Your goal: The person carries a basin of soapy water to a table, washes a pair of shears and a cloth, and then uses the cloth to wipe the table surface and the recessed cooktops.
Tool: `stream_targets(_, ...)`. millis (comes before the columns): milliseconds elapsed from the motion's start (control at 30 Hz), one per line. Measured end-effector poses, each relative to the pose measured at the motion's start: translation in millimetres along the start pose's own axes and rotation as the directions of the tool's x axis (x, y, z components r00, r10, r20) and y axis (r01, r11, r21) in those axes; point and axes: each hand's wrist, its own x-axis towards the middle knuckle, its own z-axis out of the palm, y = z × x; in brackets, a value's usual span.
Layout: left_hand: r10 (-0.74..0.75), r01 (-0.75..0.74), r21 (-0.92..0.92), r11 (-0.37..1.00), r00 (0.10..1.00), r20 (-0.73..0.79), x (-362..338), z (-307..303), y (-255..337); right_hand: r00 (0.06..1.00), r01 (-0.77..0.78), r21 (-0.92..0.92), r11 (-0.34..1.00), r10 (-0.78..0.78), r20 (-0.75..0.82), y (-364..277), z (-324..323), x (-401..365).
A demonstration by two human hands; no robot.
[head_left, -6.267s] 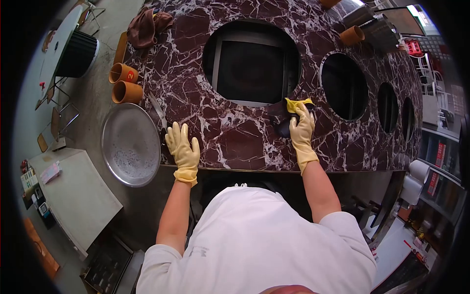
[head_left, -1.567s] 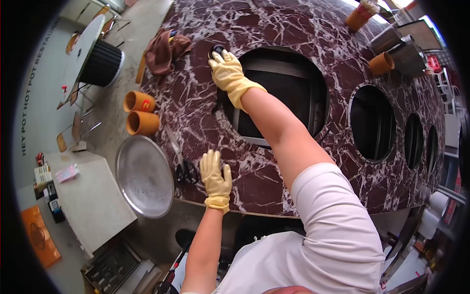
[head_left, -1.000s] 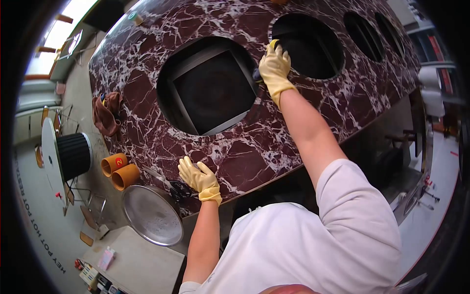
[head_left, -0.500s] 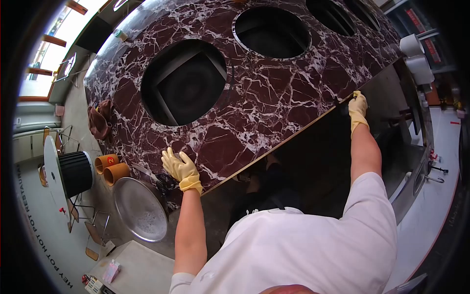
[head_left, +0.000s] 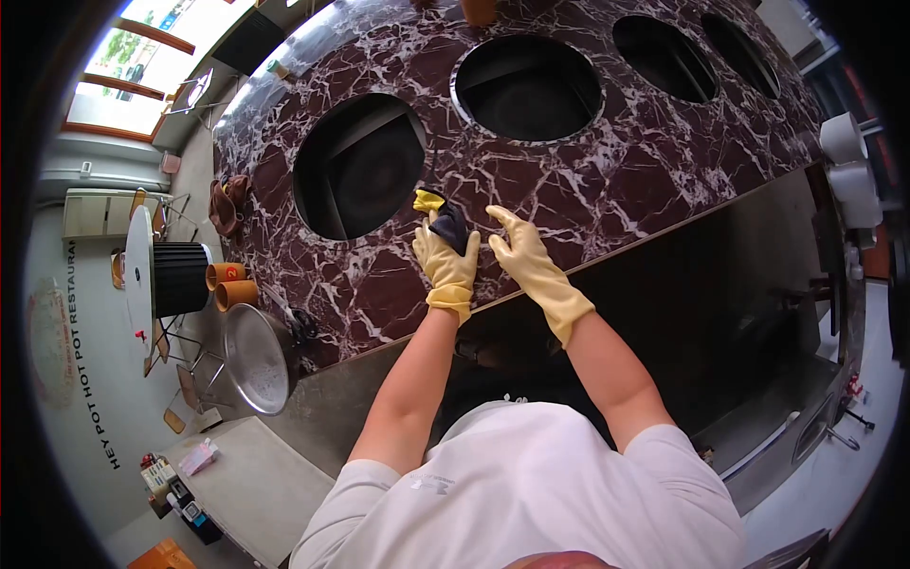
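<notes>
Both my hands wear pale yellow rubber gloves. My left hand [head_left: 443, 266] is on a dark cloth with a yellow part [head_left: 450, 224], its fingers and thumb around the near end, over the dark red, white-veined marble counter [head_left: 398, 284]. Just to its right, my right hand [head_left: 533, 266] is open and holds nothing, thumb and forefinger apart, above the counter near its front edge. Ahead of my left hand lies a round opening [head_left: 365, 171] cut in the counter; another round opening [head_left: 531, 90] is farther along.
Orange-brown cylinders [head_left: 235, 294], a large round metal tray [head_left: 256, 360] and a bundle of dark cords [head_left: 303, 327] are at the counter's left end. A brown cloth [head_left: 228, 204] hangs at the far left corner. White containers [head_left: 846, 156] stand at the right, above a sink area [head_left: 806, 417].
My right hand has come from the counter's edge at the right to beside my left. My left hand has moved right and forward and now has the dark cloth.
</notes>
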Motion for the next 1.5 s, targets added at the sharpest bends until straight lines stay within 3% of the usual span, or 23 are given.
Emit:
stream_targets(67, -0.164, 0.179, 0.218, 0.959, 0.983, -0.082, 23, 36, 32, 0.998, -0.060, 0.081, 0.995, 0.057, 0.033, 9, -78, -35)
stream_targets(100, -0.167, 0.190, 0.231, 0.954, 0.979, -0.116, 44, 52, 47, 0.986, -0.166, 0.128, 0.978, 0.166, 0.012, 4, -124, -60)
stream_targets(133, -0.122, 0.157, 0.260, 0.953, 0.982, -0.146, 62, 78, 51, 0.979, -0.198, 0.066, 0.978, 0.200, -0.030, 36, -168, -86)
stream_targets(233, -0.078, 0.076, 0.284, 0.956, 0.997, -0.005, 77, 136, 126, 0.873, -0.406, 0.073, 0.911, 0.410, -0.263, 62, -292, -172)
stream_targets(400, 0.068, -0.050, -0.086, 0.995, 0.974, 0.214, 58, 242, 308, 0.600, -0.619, 0.181, 0.764, 0.609, -0.520, 60, -412, -263)
stream_targets(533, 0.184, -0.119, -0.291, 0.949, 0.961, 0.206, 77, 276, 353, 0.587, -0.571, 0.210, 0.793, 0.574, -0.571, 66, -436, -271)
stream_targets(600, -0.056, 0.276, -0.686, 0.673, 0.944, 0.325, 86, 246, 345, 0.604, -0.502, 0.277, 0.819, 0.562, -0.566, 75, -437, -254)
stream_targets(633, -0.075, 0.245, -0.777, 0.579, 0.966, 0.249, 90, 231, 327, 0.617, -0.484, 0.298, 0.823, 0.562, -0.551, 78, -435, -240)
stream_targets(700, -0.175, 0.201, -0.959, 0.201, 0.970, 0.167, 99, 198, 279, 0.651, -0.443, 0.345, 0.828, 0.561, -0.511, 79, -425, -199)
stream_targets(733, -0.269, 0.180, -0.969, 0.169, 0.954, 0.131, 107, 174, 253, 0.671, -0.430, 0.366, 0.825, 0.564, -0.482, 76, -421, -177)
stream_targets(767, -0.366, 0.235, -0.946, 0.223, 0.920, 0.142, 114, 142, 226, 0.707, -0.407, 0.386, 0.828, 0.553, -0.442, 69, -415, -148)
stream_targets(800, -0.408, 0.153, -0.942, 0.297, 0.913, 0.020, 122, 136, 188, 0.741, -0.383, 0.406, 0.830, 0.538, -0.401, 62, -407, -110)
stream_targets(833, -0.483, 0.145, -0.957, 0.252, 0.876, 0.006, 129, 100, 185, 0.777, -0.382, 0.389, 0.838, 0.519, -0.356, 56, -399, -66)
stream_targets(900, -0.450, 0.142, -0.881, 0.451, 0.889, -0.087, 143, 79, 141, 0.846, -0.379, 0.356, 0.854, 0.476, -0.240, 45, -373, 38)
stream_targets(933, -0.404, 0.158, -0.749, 0.644, 0.901, -0.158, 149, 76, 120, 0.880, -0.357, 0.354, 0.865, 0.438, -0.184, 33, -353, 94)
stream_targets(1000, -0.410, 0.318, -0.476, 0.820, 0.906, -0.100, 161, 63, 109, 0.931, -0.330, 0.403, 0.854, 0.365, -0.011, 21, -318, 210)
stream_targets(1033, -0.303, 0.270, -0.165, 0.949, 0.926, -0.226, 154, 100, 76, 0.944, -0.320, 0.428, 0.845, 0.321, 0.074, 21, -299, 272)
stream_targets(1067, -0.294, 0.281, -0.088, 0.956, 0.934, -0.205, 154, 103, 82, 0.950, -0.312, 0.474, 0.823, 0.269, 0.158, 18, -281, 328)
stream_targets(1133, -0.303, 0.316, 0.005, 0.949, 0.912, -0.276, 166, 93, 113, 0.929, -0.370, 0.436, 0.820, 0.329, 0.170, 0, -232, 430)
stream_targets(1267, -0.279, 0.326, 0.135, 0.936, 0.918, -0.281, 188, 122, 80, 0.872, -0.473, 0.424, 0.772, 0.478, 0.103, -21, -161, 565)
stream_targets(1333, -0.293, 0.344, 0.115, 0.932, 0.901, -0.320, 211, 127, 72, 0.803, -0.575, 0.400, 0.714, 0.586, 0.108, -20, -147, 610)
stream_targets(1400, -0.306, 0.364, 0.085, 0.928, 0.871, -0.385, 238, 129, 67, 0.824, -0.560, 0.322, 0.763, 0.552, 0.124, -13, -140, 633)
stream_targets(1500, -0.282, 0.360, 0.121, 0.925, 0.864, -0.418, 280, 147, 51, 0.879, -0.475, 0.411, 0.778, 0.442, 0.179, -16, -125, 642)
